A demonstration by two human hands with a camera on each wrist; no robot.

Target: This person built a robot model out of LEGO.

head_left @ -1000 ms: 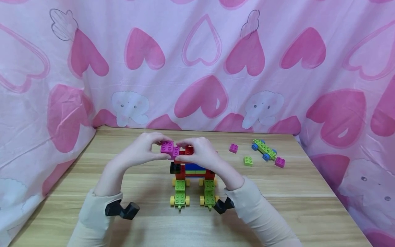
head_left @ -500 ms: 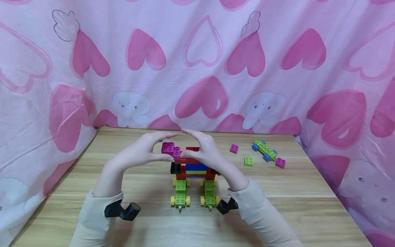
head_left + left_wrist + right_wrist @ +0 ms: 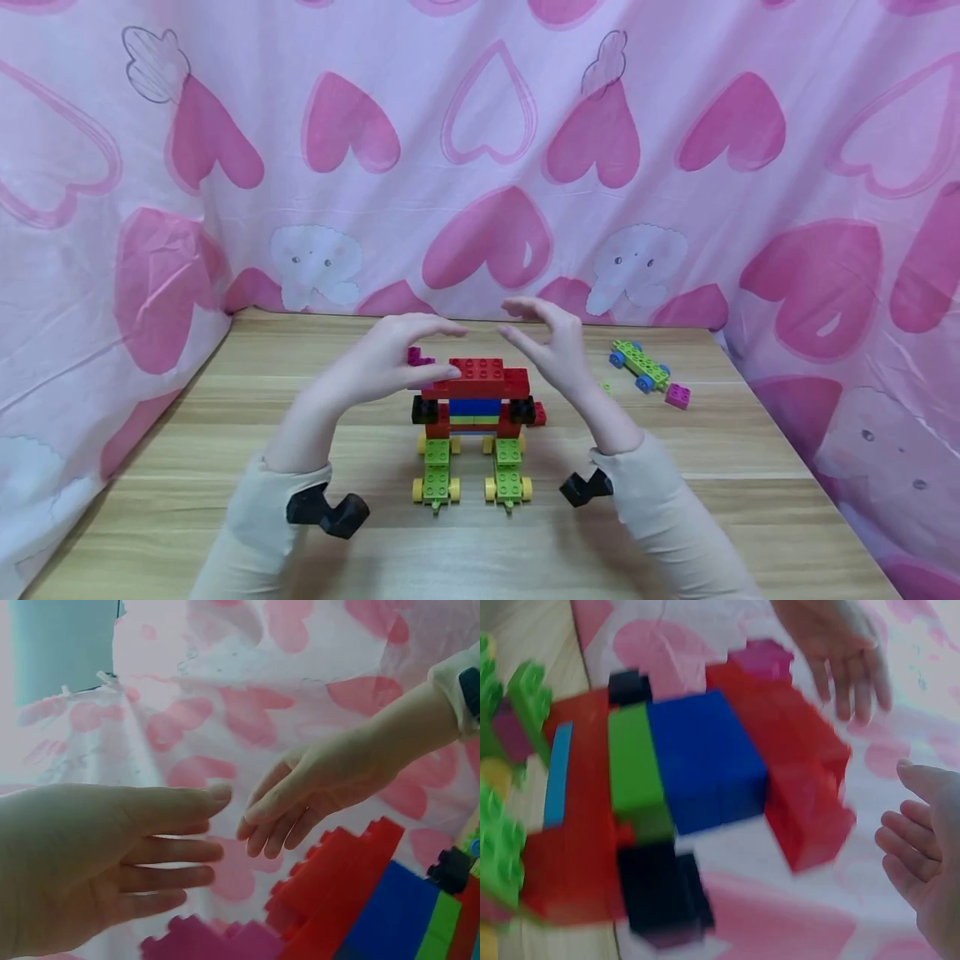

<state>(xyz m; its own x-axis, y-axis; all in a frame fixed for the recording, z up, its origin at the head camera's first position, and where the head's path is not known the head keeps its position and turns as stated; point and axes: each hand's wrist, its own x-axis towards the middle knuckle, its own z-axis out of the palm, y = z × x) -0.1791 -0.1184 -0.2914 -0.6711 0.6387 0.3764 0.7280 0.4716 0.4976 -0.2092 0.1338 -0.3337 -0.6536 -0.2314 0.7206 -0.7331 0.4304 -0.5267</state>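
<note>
A toy brick build (image 3: 477,379) stands upright on the table, with a red top, blue and lime bricks below and black bricks at both sides. Its feet are lime wheeled bases (image 3: 437,482) with yellow wheels. Magenta bricks (image 3: 210,941) sit at the left end of the red top, partly behind my left hand in the head view. My left hand (image 3: 382,360) hovers at that end, fingers extended and holding nothing. Apart from the build, my right hand (image 3: 557,343) hangs in the air to its right with relaxed fingers, as the right wrist view also shows.
To the right on the wooden table (image 3: 675,467) lie a lime wheeled base (image 3: 640,365) with blue wheels and a magenta brick (image 3: 678,396). A lime brick (image 3: 607,388) is mostly hidden by my right arm. A pink heart-patterned curtain (image 3: 480,167) closes off the back and sides.
My right hand has left the magenta bricks and moved right, away from the build. My left hand has shifted right with its fingers extended. The build stays in place.
</note>
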